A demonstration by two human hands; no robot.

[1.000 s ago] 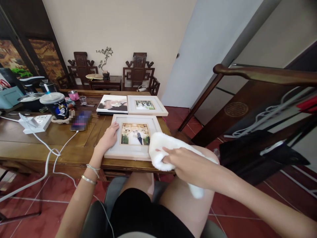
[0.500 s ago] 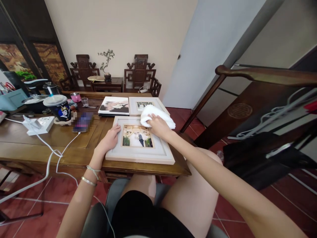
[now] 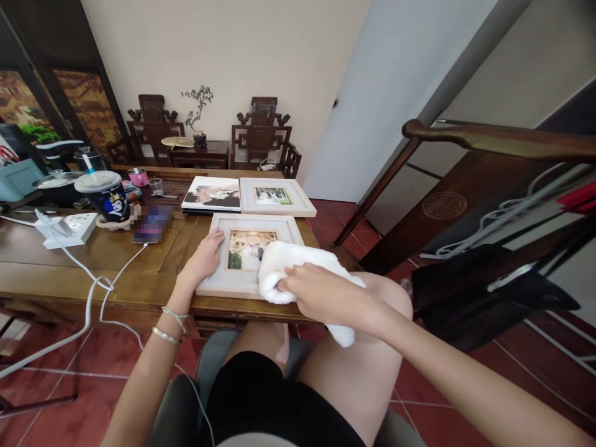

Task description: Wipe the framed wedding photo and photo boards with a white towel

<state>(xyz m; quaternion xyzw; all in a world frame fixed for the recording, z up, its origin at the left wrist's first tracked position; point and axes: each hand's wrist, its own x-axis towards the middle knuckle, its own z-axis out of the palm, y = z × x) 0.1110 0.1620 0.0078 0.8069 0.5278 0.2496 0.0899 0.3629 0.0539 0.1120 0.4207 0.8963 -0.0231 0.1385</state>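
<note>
The right hand (image 3: 321,295) is closed around a fluffy white cloth (image 3: 288,267), pressing it onto the near right part of a pale wooden picture frame with a wedding photo (image 3: 242,282), which lies flat at the near edge of the brown wooden surface (image 3: 60,273). The left hand (image 3: 205,256) lies open and flat on the frame's left border, gripping nothing. Just beyond it lie a second pale frame (image 3: 274,197) and a photo album (image 3: 212,194) side by side, with a dark printed cup (image 3: 105,195) far left.
</note>
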